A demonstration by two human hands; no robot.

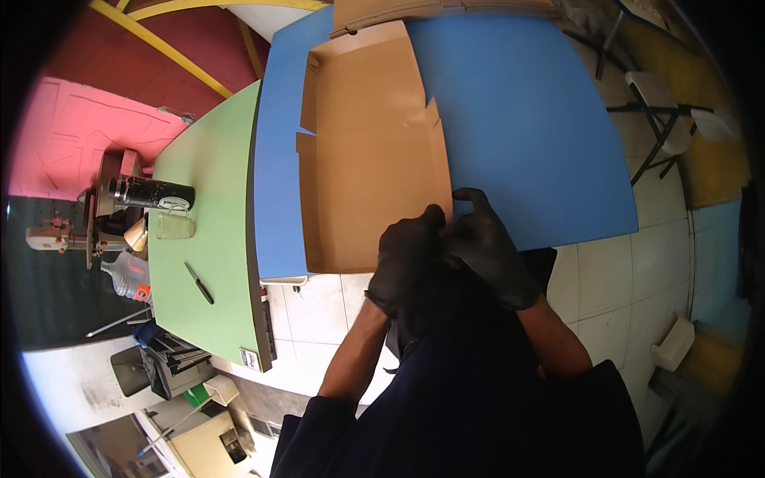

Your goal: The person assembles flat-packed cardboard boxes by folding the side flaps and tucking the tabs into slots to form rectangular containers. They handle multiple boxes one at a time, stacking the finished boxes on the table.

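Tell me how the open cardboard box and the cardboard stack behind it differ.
The open box has raised side walls; the cardboard stack shows layered edges. The box is at the gloved hands, while the stack lies toward the far edge of the blue table, away from them. Both are brown.

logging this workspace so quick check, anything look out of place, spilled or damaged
Nothing looks spilled or clearly damaged. The knife stands out slightly: it lies loose, blade bare, on the green table, apart from the open cardboard box.
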